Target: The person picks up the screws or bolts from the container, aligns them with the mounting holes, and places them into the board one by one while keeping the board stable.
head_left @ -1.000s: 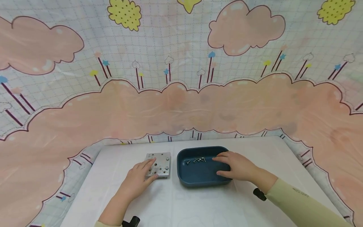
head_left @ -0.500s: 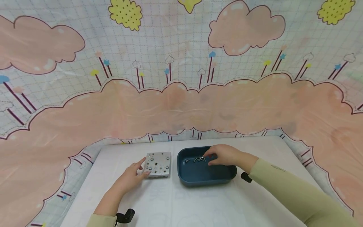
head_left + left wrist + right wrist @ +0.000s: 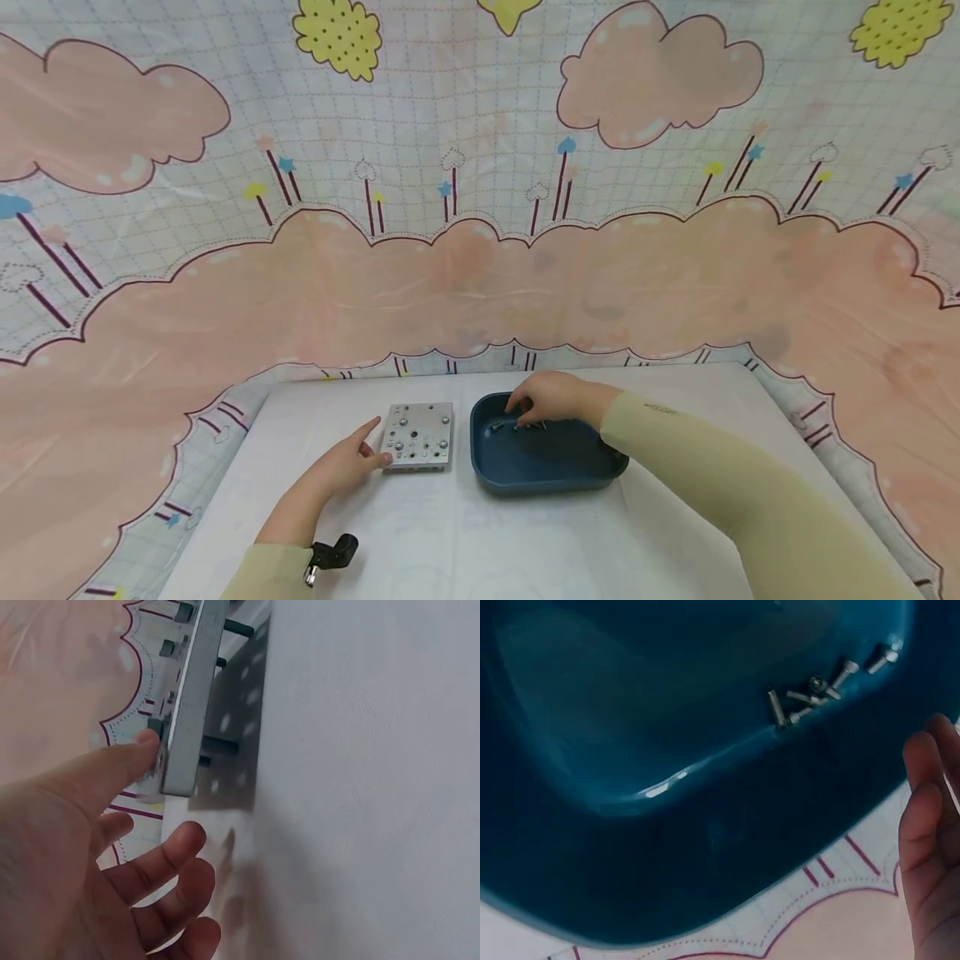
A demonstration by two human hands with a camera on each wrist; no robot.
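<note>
A square silver metal plate (image 3: 417, 435) with holes and several bolt heads lies on the white table. My left hand (image 3: 343, 468) is at its left side, the thumb touching the near left corner. Seen from the left wrist, one digit rests by a bolt head on the plate (image 3: 193, 705), bolt shanks project underneath, and the other fingers bend loosely. My right hand (image 3: 553, 397) reaches over the back of a dark blue tray (image 3: 551, 485), thumb and fingers apart above several small screws (image 3: 810, 697). Its fingers (image 3: 922, 814) show nothing held in the right wrist view.
The white tabletop (image 3: 517, 550) stretches in front of the plate and tray. Behind it hangs a patterned cloth (image 3: 480, 292) with clouds. A black wrist device (image 3: 335, 552) sits at the left cuff.
My right hand has moved left and back across the tray, from its right side to over the screws. My left hand has drawn back from atop the plate to its left edge.
</note>
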